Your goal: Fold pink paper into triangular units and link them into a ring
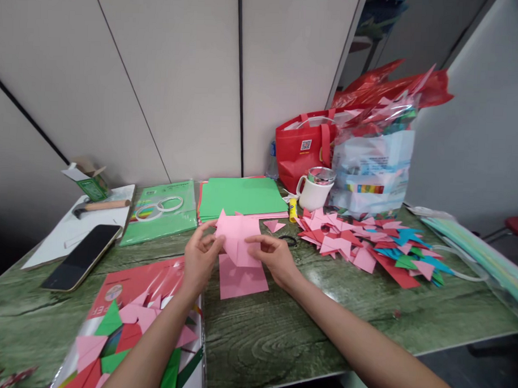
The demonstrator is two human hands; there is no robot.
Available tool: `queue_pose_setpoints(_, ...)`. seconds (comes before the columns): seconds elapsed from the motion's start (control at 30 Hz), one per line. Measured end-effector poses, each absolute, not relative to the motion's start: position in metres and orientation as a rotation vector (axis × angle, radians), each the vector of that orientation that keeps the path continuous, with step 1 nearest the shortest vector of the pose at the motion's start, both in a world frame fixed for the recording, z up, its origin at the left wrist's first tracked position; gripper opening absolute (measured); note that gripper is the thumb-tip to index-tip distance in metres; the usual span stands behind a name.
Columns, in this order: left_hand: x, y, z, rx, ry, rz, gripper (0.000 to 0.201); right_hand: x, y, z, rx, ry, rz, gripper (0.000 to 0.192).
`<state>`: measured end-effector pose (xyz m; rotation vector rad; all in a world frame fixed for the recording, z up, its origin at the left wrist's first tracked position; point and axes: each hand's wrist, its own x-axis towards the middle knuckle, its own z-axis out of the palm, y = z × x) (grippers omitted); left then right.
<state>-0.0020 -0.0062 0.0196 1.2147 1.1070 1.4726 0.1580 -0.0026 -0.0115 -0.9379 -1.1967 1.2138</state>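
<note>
My left hand pinches the left edge of a creased pink sheet of paper, held up over the table. On its right edge, my right hand grips the same sheet between thumb and fingers. Fold lines run across the sheet, and a pointed corner stands up at its upper left. Below it a flat pink paper square lies on the table, partly covered by the raised sheet. A small folded pink piece rests just beyond my right hand.
Folded pieces in a plastic packet lie front left. A phone, hammer and tape rolls are left. Green paper lies behind; a glue stick, mug, red bag and folded-paper pile stand right.
</note>
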Motion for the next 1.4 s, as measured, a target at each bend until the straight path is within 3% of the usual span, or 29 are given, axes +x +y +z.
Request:
queue_pose_setpoints(0.37,0.003,-0.008,0.011,1.068,0.996,1.328,0.04,0.154,-0.006,-0.009,-0.932,-1.169,1.166,0.015)
queue_pose_setpoints(0.57,0.0,-0.005,0.015,0.875,0.956,1.444,0.028,0.152,-0.004,-0.016,-0.783,-1.27,1.312,0.027)
queue_pose_setpoints(0.8,0.0,-0.008,0.018,0.87,0.898,1.363,0.031,0.156,-0.008,-0.011,-0.931,-1.56,0.965,0.029)
queue_pose_setpoints(1.17,0.0,-0.01,0.018,0.949,0.942,1.288,0.032,0.155,-0.014,-0.001,-0.975,-1.535,0.916,0.017)
queue_pose_setpoints(1.4,0.005,-0.013,0.017,0.951,0.823,1.223,0.033,0.156,-0.012,0.001,-1.065,-1.365,0.881,0.024)
